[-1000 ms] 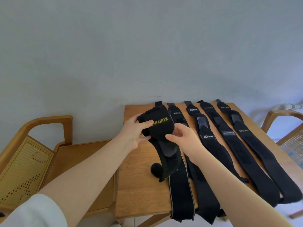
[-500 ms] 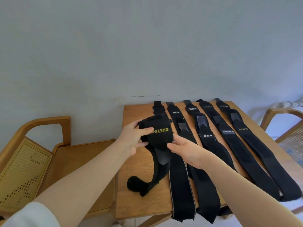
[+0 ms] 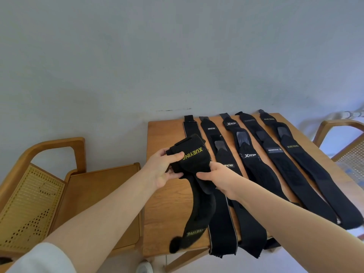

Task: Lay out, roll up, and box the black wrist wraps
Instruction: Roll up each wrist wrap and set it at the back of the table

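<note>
We see the left hand, its grip closed round the rolled part of a black wrist wrap lettered XUEYING in yellow, held above the worktop. Its loose tail hangs down to the worktop's near edge. Right of the roll, our right hand pinches the wrap's lower fold with curled fingers. Further right of the roll, five more black wraps lie flat in a row, their near ends overhanging the worktop's edge.

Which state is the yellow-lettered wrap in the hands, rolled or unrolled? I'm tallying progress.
Partly rolled: both hands grip a thick coil of the yellow-lettered wrap, while its tail hangs loose down to the table edge.
</note>
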A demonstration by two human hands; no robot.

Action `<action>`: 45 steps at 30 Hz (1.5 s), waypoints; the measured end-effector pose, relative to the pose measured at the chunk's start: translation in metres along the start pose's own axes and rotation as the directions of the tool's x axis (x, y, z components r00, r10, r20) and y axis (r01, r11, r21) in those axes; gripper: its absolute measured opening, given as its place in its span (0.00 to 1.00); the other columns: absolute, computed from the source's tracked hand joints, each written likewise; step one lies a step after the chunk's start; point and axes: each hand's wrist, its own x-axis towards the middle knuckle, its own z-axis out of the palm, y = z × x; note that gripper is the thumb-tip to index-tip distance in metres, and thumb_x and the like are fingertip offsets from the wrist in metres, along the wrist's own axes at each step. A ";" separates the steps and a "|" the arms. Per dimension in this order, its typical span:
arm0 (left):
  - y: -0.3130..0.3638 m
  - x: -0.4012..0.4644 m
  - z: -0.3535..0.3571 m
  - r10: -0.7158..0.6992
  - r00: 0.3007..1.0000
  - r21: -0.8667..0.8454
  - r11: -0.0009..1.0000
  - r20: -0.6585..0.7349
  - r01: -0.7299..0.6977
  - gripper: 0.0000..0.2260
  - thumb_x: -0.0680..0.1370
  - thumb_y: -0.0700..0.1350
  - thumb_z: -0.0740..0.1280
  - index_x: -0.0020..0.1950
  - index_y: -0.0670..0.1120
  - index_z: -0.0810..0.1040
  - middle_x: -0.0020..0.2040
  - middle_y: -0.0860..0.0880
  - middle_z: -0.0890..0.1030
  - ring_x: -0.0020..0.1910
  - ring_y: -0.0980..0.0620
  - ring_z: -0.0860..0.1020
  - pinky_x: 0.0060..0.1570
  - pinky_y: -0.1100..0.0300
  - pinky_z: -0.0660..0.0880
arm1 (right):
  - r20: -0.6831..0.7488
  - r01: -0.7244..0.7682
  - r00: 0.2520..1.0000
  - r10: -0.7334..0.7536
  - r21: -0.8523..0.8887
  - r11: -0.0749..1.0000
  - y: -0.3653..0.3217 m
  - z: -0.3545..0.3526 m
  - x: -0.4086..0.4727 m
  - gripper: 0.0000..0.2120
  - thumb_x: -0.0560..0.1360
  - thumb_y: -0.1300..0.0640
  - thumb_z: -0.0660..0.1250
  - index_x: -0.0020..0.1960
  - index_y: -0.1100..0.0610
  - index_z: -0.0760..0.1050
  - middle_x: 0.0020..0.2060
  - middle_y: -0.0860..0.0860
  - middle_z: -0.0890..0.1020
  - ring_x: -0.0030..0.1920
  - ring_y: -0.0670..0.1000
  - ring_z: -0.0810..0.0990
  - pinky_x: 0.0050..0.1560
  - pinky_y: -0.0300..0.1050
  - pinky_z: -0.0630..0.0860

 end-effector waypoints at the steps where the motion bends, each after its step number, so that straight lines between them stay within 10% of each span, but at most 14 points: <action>1: 0.001 0.001 0.000 0.005 1.000 -0.019 1.000 0.006 -0.005 0.14 0.73 0.34 0.70 0.55 0.45 0.73 0.57 0.42 0.76 0.55 0.41 0.77 0.51 0.42 0.77 | 0.036 -0.010 0.999 0.006 0.107 0.994 0.003 -0.001 0.001 0.09 0.77 0.61 0.65 0.57 0.55 0.75 0.56 0.53 0.81 0.58 0.52 0.78 0.62 0.49 0.72; 12: 0.013 0.007 -0.008 0.061 0.997 -0.002 0.998 0.055 -0.061 0.14 0.73 0.33 0.69 0.56 0.44 0.74 0.56 0.42 0.77 0.54 0.43 0.78 0.47 0.46 0.80 | 0.299 0.010 0.950 -0.090 0.260 0.966 0.006 -0.005 0.004 0.16 0.74 0.55 0.66 0.61 0.55 0.75 0.56 0.51 0.81 0.61 0.51 0.76 0.63 0.45 0.66; 19: 0.034 0.028 -0.029 0.111 0.993 -0.024 0.994 0.030 -0.110 0.17 0.73 0.33 0.69 0.60 0.44 0.73 0.56 0.44 0.77 0.53 0.45 0.78 0.54 0.45 0.77 | -0.044 0.031 0.998 -0.036 -0.102 0.994 -0.029 -0.003 0.025 0.16 0.79 0.52 0.63 0.66 0.52 0.73 0.57 0.47 0.79 0.61 0.46 0.73 0.71 0.47 0.61; 23: 0.053 0.040 -0.040 0.116 0.988 0.022 0.993 0.100 -0.119 0.14 0.73 0.33 0.68 0.56 0.46 0.74 0.54 0.45 0.78 0.52 0.46 0.78 0.56 0.44 0.76 | 0.082 0.074 0.990 -0.115 0.392 0.917 -0.045 0.006 0.043 0.18 0.77 0.53 0.58 0.64 0.59 0.73 0.57 0.57 0.79 0.59 0.55 0.78 0.64 0.52 0.72; 27: 0.066 0.050 -0.065 0.083 0.982 0.008 0.996 0.170 -0.086 0.15 0.71 0.34 0.69 0.56 0.45 0.75 0.56 0.43 0.78 0.55 0.44 0.78 0.52 0.46 0.79 | 0.228 0.104 0.942 -0.245 0.497 0.862 -0.050 0.025 0.058 0.18 0.76 0.68 0.58 0.64 0.61 0.73 0.58 0.57 0.79 0.58 0.57 0.79 0.61 0.54 0.75; 33: 0.068 0.069 -0.113 -0.037 0.969 -0.102 0.993 0.245 0.063 0.16 0.67 0.35 0.67 0.54 0.43 0.76 0.55 0.39 0.77 0.54 0.40 0.79 0.47 0.43 0.79 | 0.110 0.341 0.940 -0.323 -0.281 0.897 -0.058 0.063 0.083 0.15 0.76 0.66 0.64 0.59 0.53 0.78 0.54 0.46 0.82 0.55 0.43 0.79 0.54 0.34 0.76; 45: 0.078 0.104 -0.150 -0.117 0.904 0.053 0.993 0.410 0.104 0.15 0.69 0.38 0.72 0.55 0.42 0.78 0.51 0.40 0.82 0.49 0.41 0.82 0.42 0.46 0.81 | 0.095 0.265 0.958 -0.270 -0.649 0.713 -0.071 0.108 0.113 0.12 0.74 0.52 0.69 0.52 0.59 0.81 0.51 0.48 0.77 0.51 0.49 0.77 0.57 0.45 0.73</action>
